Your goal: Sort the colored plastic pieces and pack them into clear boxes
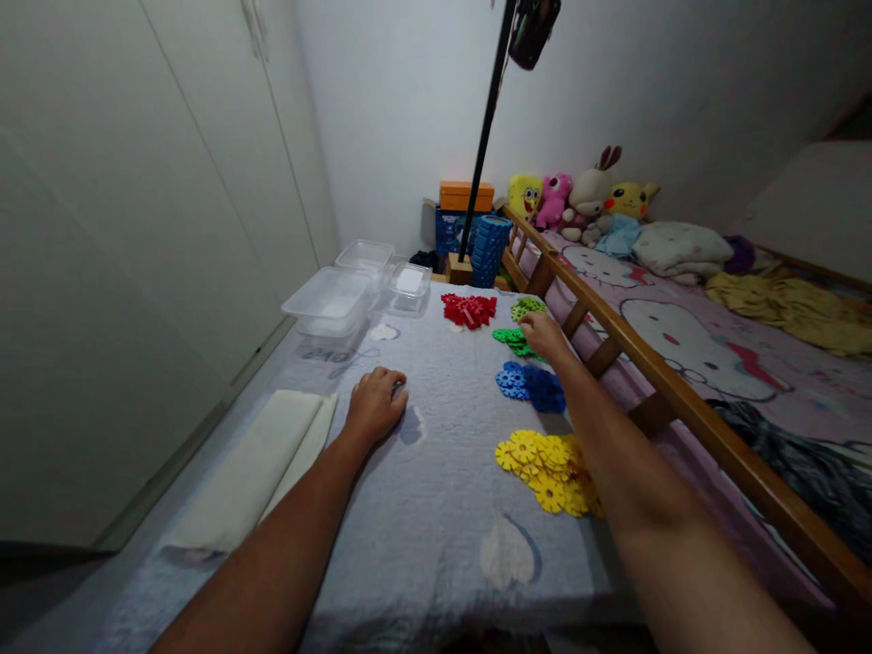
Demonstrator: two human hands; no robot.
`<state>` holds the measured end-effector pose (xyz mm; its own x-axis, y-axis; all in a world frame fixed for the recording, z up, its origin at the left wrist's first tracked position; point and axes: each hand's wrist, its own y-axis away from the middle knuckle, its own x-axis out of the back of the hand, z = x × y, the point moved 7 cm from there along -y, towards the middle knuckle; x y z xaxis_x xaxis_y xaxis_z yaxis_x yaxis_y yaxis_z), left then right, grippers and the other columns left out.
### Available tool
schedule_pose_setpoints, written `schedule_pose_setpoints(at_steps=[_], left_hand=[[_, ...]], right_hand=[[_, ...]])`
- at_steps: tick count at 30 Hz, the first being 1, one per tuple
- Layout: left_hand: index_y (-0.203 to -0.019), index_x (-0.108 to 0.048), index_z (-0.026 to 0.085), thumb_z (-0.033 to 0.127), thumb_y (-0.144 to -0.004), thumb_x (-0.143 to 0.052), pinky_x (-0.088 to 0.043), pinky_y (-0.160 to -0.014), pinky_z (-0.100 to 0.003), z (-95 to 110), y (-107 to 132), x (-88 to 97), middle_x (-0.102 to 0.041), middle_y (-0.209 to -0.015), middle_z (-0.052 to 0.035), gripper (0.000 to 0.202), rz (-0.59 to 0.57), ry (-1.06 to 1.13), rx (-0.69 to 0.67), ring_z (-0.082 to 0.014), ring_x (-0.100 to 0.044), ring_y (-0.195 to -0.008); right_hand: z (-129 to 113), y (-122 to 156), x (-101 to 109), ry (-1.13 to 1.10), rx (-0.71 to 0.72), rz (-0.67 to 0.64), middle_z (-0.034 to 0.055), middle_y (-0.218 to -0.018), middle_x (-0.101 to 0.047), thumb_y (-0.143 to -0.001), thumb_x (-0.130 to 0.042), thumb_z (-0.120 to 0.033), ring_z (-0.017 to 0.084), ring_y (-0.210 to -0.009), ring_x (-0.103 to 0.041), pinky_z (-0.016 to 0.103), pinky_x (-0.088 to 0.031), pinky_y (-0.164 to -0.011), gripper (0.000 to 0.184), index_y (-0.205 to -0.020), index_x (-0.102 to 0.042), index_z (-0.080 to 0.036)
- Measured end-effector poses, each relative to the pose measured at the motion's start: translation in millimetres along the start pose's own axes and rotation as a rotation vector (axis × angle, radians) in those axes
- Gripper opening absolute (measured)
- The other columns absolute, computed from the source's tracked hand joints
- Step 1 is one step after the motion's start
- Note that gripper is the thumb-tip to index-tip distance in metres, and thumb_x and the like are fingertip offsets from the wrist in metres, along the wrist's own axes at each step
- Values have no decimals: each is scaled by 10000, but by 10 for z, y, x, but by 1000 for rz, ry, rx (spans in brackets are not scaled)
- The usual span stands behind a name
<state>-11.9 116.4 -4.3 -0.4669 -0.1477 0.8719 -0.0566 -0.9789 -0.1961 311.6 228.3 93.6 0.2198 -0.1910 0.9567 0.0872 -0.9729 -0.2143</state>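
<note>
My right hand (543, 333) reaches to the far right of the table, its fingers bent together between the lime-green snowflake pieces (529, 307) and the darker green pieces (510, 340). What its fingertips hold, if anything, is too small to make out. My left hand (377, 404) rests on the cloth at mid-table, loosely curved, with a gap between thumb and fingers and nothing visible in it. Blue flower-shaped pieces (521, 381) lie nearer me, partly in shadow. Yellow flower-shaped pieces (545, 463) form the nearest pile, partly behind my right forearm. Red pieces (469, 311) are heaped farther back.
Clear plastic containers (331, 295) stand at the back left, with a smaller lidded box (411, 280) beside them. A folded cream cloth (252, 463) lies left of my forearm. A wooden bed rail (613, 334) runs along the right; a black pole (488, 127) rises behind.
</note>
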Motion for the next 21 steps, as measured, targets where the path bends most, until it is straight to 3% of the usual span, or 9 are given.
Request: schedule_pose_setpoints(at_steps=[3,7,10,14,21], left_hand=[[-1109,-698,225,302,-882,-563,-450,-1029,-424,5,1,1,-668,-1166,-101,275,1,1,4,-282,-607,-1123],[-1094,-705,240,286,-880,-568,-454,-1018,-420,24,7,13,-670,-1152,-94,259,9,2,11,-274,-609,-1120],[-1096,-708,233,278,-879,-572,-451,-1024,-420,45,19,31,-672,-1149,-96,260,12,0,19,-275,-608,-1128],[-1105,-711,207,262,-883,-567,-450,-1031,-421,69,36,57,-681,-1155,-105,270,28,18,21,-277,-607,-1129],[-1076,-725,197,238,-863,-582,-480,-985,-380,32,-7,71,-704,-1094,-91,260,31,101,86,-241,-641,-1068]], right_hand=[[-524,360,-39,-142,101,-107,92,-1096,-745,-954,-398,-132,189,-1026,-637,264,-445,-909,336,-1039,-724,-149],[-1265,1010,-258,-166,259,-266,72,-1011,-739,-948,-438,-130,183,-954,-631,261,-427,-854,277,-974,-709,-179],[-1601,1385,-434,-138,268,-249,91,-1060,-722,-974,-522,-253,224,-1006,-614,311,-425,-901,193,-1033,-692,-181],[-1788,1610,-661,-126,269,-174,115,-1204,-665,-929,-647,-342,268,-1134,-559,354,-423,-968,279,-1166,-652,-194],[-1792,1657,-861,-103,251,-108,116,-1264,-619,-952,-607,-339,283,-1168,-519,407,-412,-995,218,-1131,-660,-227]])
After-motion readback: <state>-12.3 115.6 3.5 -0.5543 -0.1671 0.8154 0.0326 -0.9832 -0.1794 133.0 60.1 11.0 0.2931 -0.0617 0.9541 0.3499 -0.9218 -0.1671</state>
